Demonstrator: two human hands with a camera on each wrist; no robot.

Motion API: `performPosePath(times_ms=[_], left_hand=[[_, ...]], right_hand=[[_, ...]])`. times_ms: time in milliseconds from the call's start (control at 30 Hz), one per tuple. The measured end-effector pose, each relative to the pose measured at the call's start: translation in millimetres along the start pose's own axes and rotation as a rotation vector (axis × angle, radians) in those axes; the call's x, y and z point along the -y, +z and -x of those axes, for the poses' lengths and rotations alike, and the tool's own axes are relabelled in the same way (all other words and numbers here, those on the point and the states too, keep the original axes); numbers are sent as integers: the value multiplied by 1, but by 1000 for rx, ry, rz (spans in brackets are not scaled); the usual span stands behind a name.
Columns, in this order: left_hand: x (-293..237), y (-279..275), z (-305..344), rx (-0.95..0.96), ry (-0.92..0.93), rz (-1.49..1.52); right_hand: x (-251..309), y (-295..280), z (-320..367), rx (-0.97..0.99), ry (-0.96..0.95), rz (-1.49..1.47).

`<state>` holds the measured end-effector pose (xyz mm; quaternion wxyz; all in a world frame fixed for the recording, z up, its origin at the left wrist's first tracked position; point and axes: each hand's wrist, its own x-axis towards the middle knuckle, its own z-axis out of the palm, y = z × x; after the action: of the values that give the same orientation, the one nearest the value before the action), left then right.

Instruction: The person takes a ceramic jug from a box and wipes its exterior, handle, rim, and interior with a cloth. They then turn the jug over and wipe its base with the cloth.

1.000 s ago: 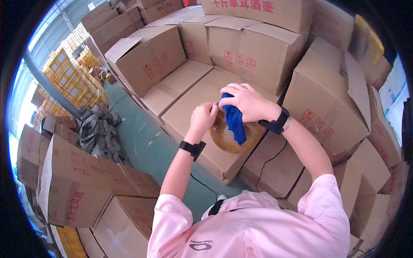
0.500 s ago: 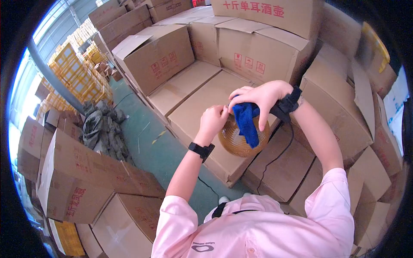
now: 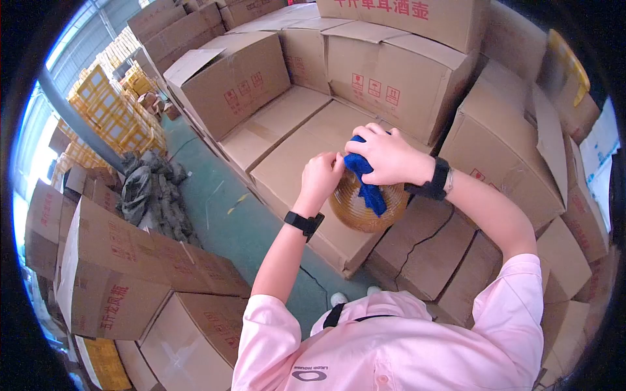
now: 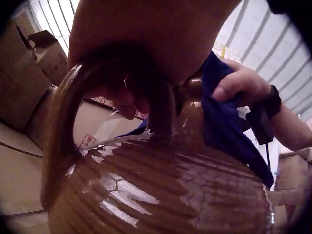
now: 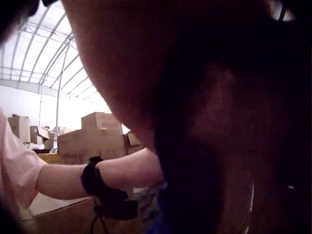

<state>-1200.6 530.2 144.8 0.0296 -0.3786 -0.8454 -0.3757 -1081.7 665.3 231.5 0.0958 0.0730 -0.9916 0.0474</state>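
A glossy brown ribbed jug (image 3: 355,212) with one loop handle stands over the carton in front of me. My left hand (image 3: 321,177) grips the handle at its top, seen close up in the left wrist view, where the handle (image 4: 59,129) arches off the shoulder. My right hand (image 3: 394,158) curls over the mouth and neck, holding a blue cloth (image 3: 373,201) against them. One end of the cloth drapes down the jug's ribbed side. In the right wrist view the hand and jug are mostly dark, and the left forearm (image 5: 129,170) shows beyond.
Cardboard cartons surround the work: a flat carton (image 3: 293,171) under the jug, taller ones (image 3: 391,78) behind, another (image 3: 502,156) at right and a stack (image 3: 130,267) at left. Dark crumpled sheeting (image 3: 153,195) lies on the green floor (image 3: 215,202). A black cable (image 3: 424,241) hangs from the right wrist.
The right hand turned at the jug's neck, its thumb swinging down the side half a second ago and now back up with the fingers over the top. The left hand stays on the handle.
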Motion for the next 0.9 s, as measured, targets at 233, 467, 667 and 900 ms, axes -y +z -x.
performPosePath(times_ms=[233,467,667,900], left_hand=[[5,4,3,-70,56,28],[4,2,3,-69,73,26],[3,1,3,-50,63,42],[-3,-4,2,-19,9,17]], right_hand=[[14,21,-3,-187,129,92],[7,20,-6,-149,119,45],[0,3,0,-20,85,-42],[-11,-11,6,59,54,-148]])
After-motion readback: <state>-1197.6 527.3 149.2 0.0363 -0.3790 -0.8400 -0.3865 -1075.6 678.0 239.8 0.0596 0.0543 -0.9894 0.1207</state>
